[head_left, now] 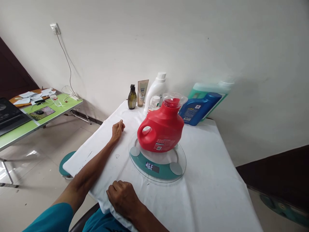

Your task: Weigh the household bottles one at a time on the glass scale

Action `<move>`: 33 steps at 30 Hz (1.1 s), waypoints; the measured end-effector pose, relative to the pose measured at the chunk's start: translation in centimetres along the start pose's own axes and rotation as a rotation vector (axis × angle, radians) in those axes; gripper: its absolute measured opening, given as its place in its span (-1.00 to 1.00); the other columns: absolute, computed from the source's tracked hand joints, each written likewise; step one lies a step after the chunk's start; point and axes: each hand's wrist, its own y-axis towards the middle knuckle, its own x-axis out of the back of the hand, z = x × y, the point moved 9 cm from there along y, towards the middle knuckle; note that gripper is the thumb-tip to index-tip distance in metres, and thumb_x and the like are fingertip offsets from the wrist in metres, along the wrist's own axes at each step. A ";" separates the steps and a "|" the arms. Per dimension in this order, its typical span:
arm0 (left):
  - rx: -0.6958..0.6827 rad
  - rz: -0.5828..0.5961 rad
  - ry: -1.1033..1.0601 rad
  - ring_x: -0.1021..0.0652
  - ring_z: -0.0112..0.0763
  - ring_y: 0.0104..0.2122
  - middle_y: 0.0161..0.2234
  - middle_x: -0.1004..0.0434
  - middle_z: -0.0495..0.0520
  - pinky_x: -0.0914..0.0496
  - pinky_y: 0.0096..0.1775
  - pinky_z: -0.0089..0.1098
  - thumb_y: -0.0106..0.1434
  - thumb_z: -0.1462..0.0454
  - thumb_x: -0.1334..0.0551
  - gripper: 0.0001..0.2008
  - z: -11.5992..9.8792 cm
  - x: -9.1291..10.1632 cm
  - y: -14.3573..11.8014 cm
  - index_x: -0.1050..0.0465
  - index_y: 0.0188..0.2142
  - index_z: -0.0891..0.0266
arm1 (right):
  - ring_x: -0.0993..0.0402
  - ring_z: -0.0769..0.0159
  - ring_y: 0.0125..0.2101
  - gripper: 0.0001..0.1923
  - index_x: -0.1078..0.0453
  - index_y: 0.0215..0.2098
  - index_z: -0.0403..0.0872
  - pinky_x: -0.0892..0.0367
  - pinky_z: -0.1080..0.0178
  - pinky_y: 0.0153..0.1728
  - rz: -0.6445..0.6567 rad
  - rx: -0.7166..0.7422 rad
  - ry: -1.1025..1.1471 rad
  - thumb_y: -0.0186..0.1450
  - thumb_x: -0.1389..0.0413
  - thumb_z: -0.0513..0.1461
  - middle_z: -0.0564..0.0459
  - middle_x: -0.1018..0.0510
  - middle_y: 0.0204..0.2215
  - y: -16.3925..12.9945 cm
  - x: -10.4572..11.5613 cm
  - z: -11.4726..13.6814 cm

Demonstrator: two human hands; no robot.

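Note:
A red jug-shaped bottle (164, 129) with a side handle stands on a round glass scale (154, 170) with a teal band and a lit display. A clear plastic dish or funnel-like piece (175, 98) sits around the bottle's neck. To the left of the scale, my left hand (117, 130) rests on the white cloth, fingers curled and nothing seen in them. My right hand (124, 197) lies in a fist at the table's near edge, in front of the scale and apart from it.
Behind the red bottle stand a dark pump bottle (132, 97), a beige tube (142, 92), a white jug (156, 87), a small clear bottle (155, 102), a blue jug (199, 108) and a green container (220, 91). A green table (60, 109) and a teal stool (66, 162) are at left.

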 end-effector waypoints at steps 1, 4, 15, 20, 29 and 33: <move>0.000 0.019 0.013 -0.21 -0.49 -0.61 -0.66 -0.20 -0.07 -0.10 -0.51 -0.39 0.28 -0.31 -0.14 -0.35 0.4 0.1 0.1 -0.33 -0.55 0.21 | -0.39 0.28 -0.54 -0.82 -0.27 -0.43 -0.04 0.05 0.24 -0.56 0.011 0.021 -0.006 0.26 -0.17 -0.37 0.06 -0.48 -0.51 -0.1 -0.1 0.5; 0.006 0.070 0.061 -0.20 -0.49 -0.61 -0.66 -0.21 -0.08 -0.10 -0.50 -0.39 0.28 -0.28 -0.15 -0.37 0.7 0.0 0.3 -0.34 -0.54 0.21 | -0.41 0.26 -0.53 -0.84 -0.28 -0.41 -0.05 0.01 0.24 -0.56 0.025 0.077 0.017 0.30 -0.16 -0.30 0.05 -0.47 -0.50 -0.3 -0.1 1.7; -0.003 0.106 0.134 -0.21 -0.50 -0.59 -0.64 -0.22 -0.09 -0.10 -0.47 -0.40 0.33 -0.13 -0.16 -0.49 0.9 -0.3 0.7 -0.33 -0.53 0.21 | -0.36 0.26 -0.42 -0.87 -0.29 -0.35 -0.05 -0.01 0.16 -0.52 0.010 0.082 0.123 0.36 -0.14 -0.25 0.06 -0.45 -0.41 -0.1 1.6 1.9; -0.036 0.106 0.157 -0.23 -0.50 -0.59 -0.64 -0.22 -0.09 -0.13 -0.45 -0.40 0.36 -0.09 -0.15 -0.50 0.8 -0.4 0.8 -0.34 -0.54 0.21 | -0.36 0.24 -0.35 -0.91 -0.33 -0.18 -0.08 -0.06 0.16 -0.47 0.042 0.072 0.163 0.38 -0.14 -0.24 0.03 -0.48 -0.33 0.1 1.5 1.6; -0.041 0.126 0.187 -0.24 -0.50 -0.58 -0.63 -0.24 -0.10 -0.15 -0.43 -0.39 0.36 -0.06 -0.16 -0.52 0.6 -0.6 0.7 -0.34 -0.54 0.22 | -0.35 0.26 -0.39 -0.93 -0.32 -0.24 -0.07 -0.02 0.16 -0.51 0.041 0.065 0.162 0.39 -0.13 -0.24 0.05 -0.47 -0.38 0.0 0.9 1.6; -0.032 0.128 0.189 -0.23 -0.51 -0.58 -0.63 -0.24 -0.10 -0.14 -0.43 -0.39 0.36 -0.05 -0.17 -0.53 0.6 -0.7 0.6 -0.34 -0.54 0.22 | -0.36 0.25 -0.39 -0.92 -0.32 -0.24 -0.07 -0.04 0.16 -0.49 0.052 0.062 0.172 0.41 -0.11 -0.23 0.05 -0.48 -0.38 -0.1 0.8 1.6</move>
